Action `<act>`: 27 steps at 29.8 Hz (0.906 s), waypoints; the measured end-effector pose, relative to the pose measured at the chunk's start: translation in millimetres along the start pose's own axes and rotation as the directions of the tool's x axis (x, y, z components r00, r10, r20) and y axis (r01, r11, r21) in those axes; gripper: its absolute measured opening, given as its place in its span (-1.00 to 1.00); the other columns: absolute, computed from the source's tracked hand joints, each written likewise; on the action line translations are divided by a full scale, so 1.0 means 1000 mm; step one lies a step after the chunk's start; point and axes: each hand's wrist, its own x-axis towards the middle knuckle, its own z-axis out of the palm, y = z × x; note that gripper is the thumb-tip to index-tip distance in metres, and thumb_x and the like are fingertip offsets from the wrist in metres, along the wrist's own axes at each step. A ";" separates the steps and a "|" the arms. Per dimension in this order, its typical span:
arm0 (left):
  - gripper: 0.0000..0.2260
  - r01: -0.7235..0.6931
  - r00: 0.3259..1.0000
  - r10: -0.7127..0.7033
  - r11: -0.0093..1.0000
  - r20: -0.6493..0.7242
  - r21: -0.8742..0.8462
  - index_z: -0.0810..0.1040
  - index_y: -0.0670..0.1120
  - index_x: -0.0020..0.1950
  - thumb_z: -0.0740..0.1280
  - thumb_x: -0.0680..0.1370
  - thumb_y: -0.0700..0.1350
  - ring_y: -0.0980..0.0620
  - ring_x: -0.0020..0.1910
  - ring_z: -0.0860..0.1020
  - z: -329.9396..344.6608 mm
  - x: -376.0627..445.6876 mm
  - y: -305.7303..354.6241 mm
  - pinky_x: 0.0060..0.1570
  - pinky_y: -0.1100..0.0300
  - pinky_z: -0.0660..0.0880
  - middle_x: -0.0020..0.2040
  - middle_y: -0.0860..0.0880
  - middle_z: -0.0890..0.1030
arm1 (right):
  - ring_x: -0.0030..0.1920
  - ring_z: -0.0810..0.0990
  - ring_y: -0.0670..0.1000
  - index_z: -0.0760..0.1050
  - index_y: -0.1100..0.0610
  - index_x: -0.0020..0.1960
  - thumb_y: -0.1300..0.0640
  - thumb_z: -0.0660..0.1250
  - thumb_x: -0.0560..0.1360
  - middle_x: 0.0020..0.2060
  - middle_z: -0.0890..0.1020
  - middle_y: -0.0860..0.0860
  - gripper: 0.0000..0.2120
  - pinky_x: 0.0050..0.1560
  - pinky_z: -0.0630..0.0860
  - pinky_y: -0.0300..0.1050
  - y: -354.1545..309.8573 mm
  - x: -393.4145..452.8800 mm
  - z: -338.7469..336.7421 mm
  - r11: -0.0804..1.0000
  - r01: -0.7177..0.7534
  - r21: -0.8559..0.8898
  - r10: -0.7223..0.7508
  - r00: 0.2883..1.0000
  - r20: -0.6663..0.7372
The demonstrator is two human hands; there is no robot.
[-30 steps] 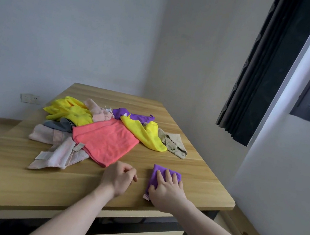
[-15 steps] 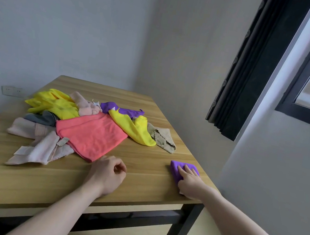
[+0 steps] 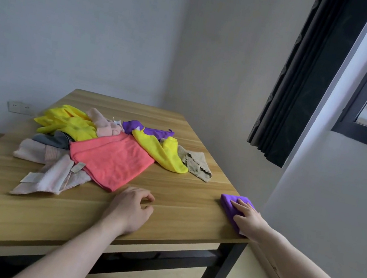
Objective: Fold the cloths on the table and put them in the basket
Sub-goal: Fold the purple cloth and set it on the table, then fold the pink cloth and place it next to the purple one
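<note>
Right fingers (image 3: 243,205) flat, pressing folded purple cloth (image 3: 230,203) at near right corner of bench (image 3: 189,212). Left hand (image 3: 130,210) loosely curled, gripping nothing, resting on bench beside coral cloth (image 3: 111,158). Unfolded pile behind coral cloth: yellow cloth (image 3: 165,153), beige cloth (image 3: 196,164).

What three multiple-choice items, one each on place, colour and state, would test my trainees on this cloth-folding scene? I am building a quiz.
1. Where is the small folded purple cloth?
A. table's near right corner
B. on the pile
C. on the floor

2. What colour is the big flat cloth at the pile's front?
A. green
B. coral pink
C. black

3. What does the loosely curled left hand hold?
A. a cloth
B. a basket
C. nothing

Key: 1 A, the right hand presses it there; 2 B, plainly coral; 3 C, it rests on bare wooden table.
</note>
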 end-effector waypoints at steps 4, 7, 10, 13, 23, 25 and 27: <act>-0.80 0.024 1.000 -0.024 1.000 0.020 -0.015 0.61 0.12 0.14 0.34 0.54 0.00 0.14 0.34 0.44 -0.002 -0.001 0.002 0.37 0.22 0.34 0.27 0.17 0.57 | 0.58 0.14 0.08 0.34 -0.08 0.52 -0.01 0.27 0.52 0.57 0.28 -0.02 -0.44 0.59 -0.15 0.23 -0.017 -0.001 -0.002 0.991 0.067 -0.114 -0.083 0.986 -0.142; -0.83 0.057 0.998 -0.057 0.997 0.009 -0.053 0.62 0.13 0.09 0.34 0.53 -0.02 0.13 0.28 0.49 -0.004 0.001 0.004 0.31 0.21 0.40 0.20 0.17 0.60 | 0.58 0.15 0.07 0.34 -0.08 0.53 -0.02 0.30 0.50 0.58 0.26 -0.04 -0.41 0.60 0.03 0.16 -0.052 -0.011 0.013 0.969 0.243 -0.053 -0.247 0.911 -0.329; -0.87 0.135 0.988 -0.146 0.973 -0.047 -0.186 0.62 0.10 -0.03 0.32 0.51 -0.10 0.10 0.15 0.56 -0.004 0.002 0.006 0.17 0.18 0.48 0.11 0.13 0.63 | 0.59 0.12 0.02 0.29 -0.09 0.56 0.04 0.32 0.51 0.60 0.20 -0.08 -0.37 0.56 0.19 0.03 -0.093 -0.024 0.044 0.921 0.389 -0.027 -0.383 0.888 -0.256; -0.83 0.228 0.953 -0.277 0.921 -0.121 -0.315 0.61 0.07 -0.11 0.29 0.51 -0.18 0.04 -0.04 0.60 -0.011 -0.001 0.006 -0.02 0.12 0.55 -0.05 0.13 0.63 | 0.61 0.07 0.05 0.24 -0.11 0.58 0.04 0.24 0.54 0.61 0.17 -0.06 -0.39 0.60 0.09 0.07 -0.125 -0.022 0.075 0.925 0.378 0.031 -0.372 0.919 -0.129; -0.88 0.246 0.915 -0.330 0.912 -0.232 -0.327 0.61 0.02 -0.14 0.33 0.48 -0.19 0.09 -0.02 0.56 -0.014 -0.001 0.001 -0.05 0.21 0.44 -0.04 0.10 0.63 | 0.61 0.06 0.00 0.20 -0.14 0.59 -0.22 -0.02 0.63 0.59 0.22 -0.13 -0.45 0.59 -0.04 0.10 -0.144 -0.019 0.100 0.934 0.352 -0.063 -0.357 0.917 -0.177; -0.89 0.258 0.915 -0.321 0.932 -0.246 -0.257 0.59 0.05 -0.16 0.33 0.48 -0.16 0.08 -0.04 0.55 -0.018 0.001 -0.001 -0.10 0.20 0.44 -0.02 0.10 0.61 | 0.61 0.04 0.01 0.18 -0.15 0.60 -0.24 -0.04 0.63 0.60 0.19 -0.13 -0.44 0.60 -0.06 0.13 -0.145 -0.018 0.099 0.938 0.341 -0.067 -0.348 0.920 -0.180; -0.91 0.248 0.923 -0.274 0.961 -0.269 -0.125 0.56 0.07 -0.18 0.35 0.47 -0.13 0.04 -0.04 0.55 -0.029 0.005 -0.008 -0.13 0.16 0.45 -0.04 0.12 0.56 | 0.61 0.03 0.01 0.16 -0.15 0.61 -0.24 -0.04 0.63 0.61 0.18 -0.12 -0.44 0.59 -0.06 0.14 -0.144 -0.018 0.098 0.939 0.336 -0.077 -0.344 0.922 -0.177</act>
